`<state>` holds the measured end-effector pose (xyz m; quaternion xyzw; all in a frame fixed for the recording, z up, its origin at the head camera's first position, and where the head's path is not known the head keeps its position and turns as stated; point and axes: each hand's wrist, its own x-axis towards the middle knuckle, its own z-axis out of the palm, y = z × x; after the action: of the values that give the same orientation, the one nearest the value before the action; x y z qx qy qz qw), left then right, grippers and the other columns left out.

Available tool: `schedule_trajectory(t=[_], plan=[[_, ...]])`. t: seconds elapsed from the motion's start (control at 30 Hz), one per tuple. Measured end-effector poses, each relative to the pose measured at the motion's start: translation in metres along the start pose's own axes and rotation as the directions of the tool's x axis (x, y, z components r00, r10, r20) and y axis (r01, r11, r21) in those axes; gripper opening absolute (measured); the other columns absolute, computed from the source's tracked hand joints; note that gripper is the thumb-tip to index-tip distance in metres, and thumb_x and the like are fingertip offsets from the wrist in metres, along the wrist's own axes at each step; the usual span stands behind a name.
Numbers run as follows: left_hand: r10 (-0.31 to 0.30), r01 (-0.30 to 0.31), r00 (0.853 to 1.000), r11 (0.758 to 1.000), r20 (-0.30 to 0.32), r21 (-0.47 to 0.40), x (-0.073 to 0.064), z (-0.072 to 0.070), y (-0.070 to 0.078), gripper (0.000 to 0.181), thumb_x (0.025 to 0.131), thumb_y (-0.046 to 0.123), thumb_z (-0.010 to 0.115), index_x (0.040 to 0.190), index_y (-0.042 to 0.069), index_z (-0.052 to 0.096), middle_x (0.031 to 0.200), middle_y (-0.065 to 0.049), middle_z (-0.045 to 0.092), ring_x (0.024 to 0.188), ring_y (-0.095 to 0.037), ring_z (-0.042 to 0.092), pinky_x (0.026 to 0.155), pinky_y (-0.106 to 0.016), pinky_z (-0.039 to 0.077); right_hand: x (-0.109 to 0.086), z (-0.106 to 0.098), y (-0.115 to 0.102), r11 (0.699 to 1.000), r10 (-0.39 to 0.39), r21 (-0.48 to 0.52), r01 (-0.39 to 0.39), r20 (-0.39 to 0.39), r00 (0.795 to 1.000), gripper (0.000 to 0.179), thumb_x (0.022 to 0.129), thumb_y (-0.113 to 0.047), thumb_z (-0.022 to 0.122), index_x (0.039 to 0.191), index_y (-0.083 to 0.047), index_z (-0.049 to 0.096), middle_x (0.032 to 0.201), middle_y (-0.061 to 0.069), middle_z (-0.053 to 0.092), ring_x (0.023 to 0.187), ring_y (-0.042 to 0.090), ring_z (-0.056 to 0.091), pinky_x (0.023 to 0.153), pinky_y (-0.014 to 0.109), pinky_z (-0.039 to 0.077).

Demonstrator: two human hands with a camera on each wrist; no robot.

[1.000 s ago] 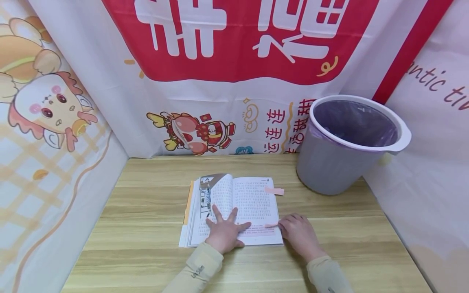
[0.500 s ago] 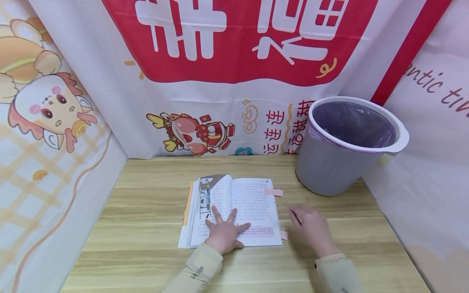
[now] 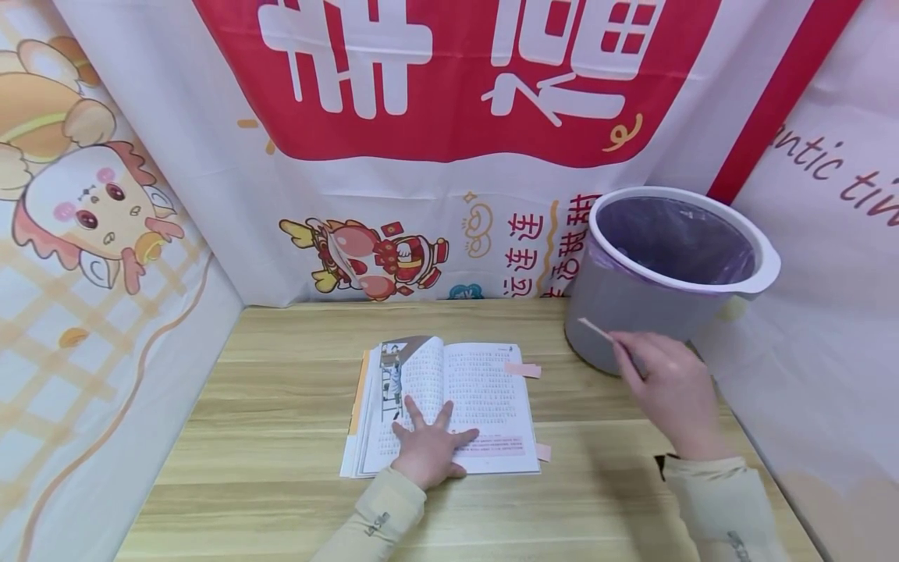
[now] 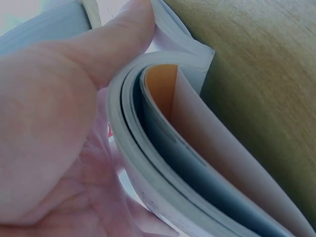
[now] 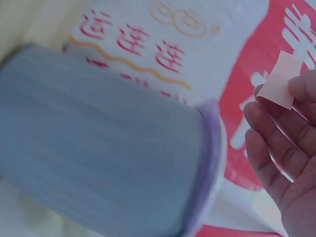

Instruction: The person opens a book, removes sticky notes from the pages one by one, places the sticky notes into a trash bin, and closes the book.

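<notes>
An open book (image 3: 485,390) lies on the table, printed text on both pages and a drawing on the left one. My left hand (image 3: 427,451) rests on it with fingers spread, holding the pages down. In the left wrist view, the thumb (image 4: 118,42) lies along the bowed page edges (image 4: 148,143). My right hand (image 3: 670,386) is raised in front of the bin (image 3: 618,312), pinching a pale pink sticky note (image 5: 282,79) between thumb and forefinger. Two pink sticky tabs stick out from the book's right edge, an upper tab (image 3: 524,370) and a lower tab (image 3: 544,453).
The grey bin, with a white rim (image 3: 762,277) and a purple liner (image 3: 674,238), stands at the table's back right. Printed cloths (image 3: 421,179) hang behind and at both sides. Wooden table top (image 3: 267,406) surrounds the book.
My right hand has left the book's lower right edge and moved right and up towards the bin, carrying a pink sticky note. The left hand has stayed on the book.
</notes>
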<state>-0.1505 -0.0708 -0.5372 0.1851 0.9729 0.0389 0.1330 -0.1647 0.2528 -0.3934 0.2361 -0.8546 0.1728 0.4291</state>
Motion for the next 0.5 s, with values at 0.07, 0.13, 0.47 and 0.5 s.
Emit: schedule_trajectory(t=[0.07,0.13,0.47,0.5], plan=[[0.0,0.0,1.0,1.0,-0.001,0.004,0.0,0.0,0.0,0.069,0.073,0.059,0.075,0.138,0.049,0.054,0.16,-0.012,0.029,0.126,-0.077,0.006,0.088,-0.086,0.028,0.011,-0.008,0.005,1.0,-0.006,0.007,0.006,-0.03,1.0,0.024,0.09,-0.019,0.062,0.101,-0.003,0.076,0.086,0.013,0.073,0.073,0.034,0.067,0.066,0.048,0.052],[0.0,0.0,1.0,1.0,-0.002,0.009,-0.001,-0.001,0.0,0.07,0.073,0.059,0.075,0.138,0.049,0.053,0.16,-0.012,0.029,0.126,-0.077,0.006,0.088,-0.085,0.029,0.021,-0.016,0.011,1.0,-0.01,0.005,0.01,-0.044,0.999,0.023,0.089,-0.017,0.063,0.102,-0.002,0.076,0.087,0.013,0.073,0.074,0.035,0.067,0.066,0.048,0.051],[-0.004,0.004,1.0,1.0,0.005,0.021,-0.001,-0.002,0.001,0.069,0.073,0.06,0.075,0.138,0.05,0.053,0.16,-0.012,0.029,0.127,-0.076,0.008,0.088,-0.085,0.03,0.074,-0.05,0.044,0.99,0.08,-0.118,-0.076,0.026,0.996,0.021,0.091,-0.008,0.067,0.108,0.002,0.073,0.097,0.021,0.072,0.087,0.04,0.068,0.074,0.055,0.055],[-0.005,0.005,1.0,1.0,0.006,0.021,-0.001,-0.002,0.002,0.069,0.073,0.06,0.074,0.139,0.05,0.053,0.16,-0.012,0.029,0.127,-0.076,0.007,0.088,-0.085,0.03,0.079,-0.051,0.049,0.988,0.093,-0.127,-0.089,0.03,0.995,0.02,0.09,-0.007,0.068,0.108,0.002,0.073,0.097,0.022,0.072,0.087,0.04,0.068,0.075,0.056,0.055]])
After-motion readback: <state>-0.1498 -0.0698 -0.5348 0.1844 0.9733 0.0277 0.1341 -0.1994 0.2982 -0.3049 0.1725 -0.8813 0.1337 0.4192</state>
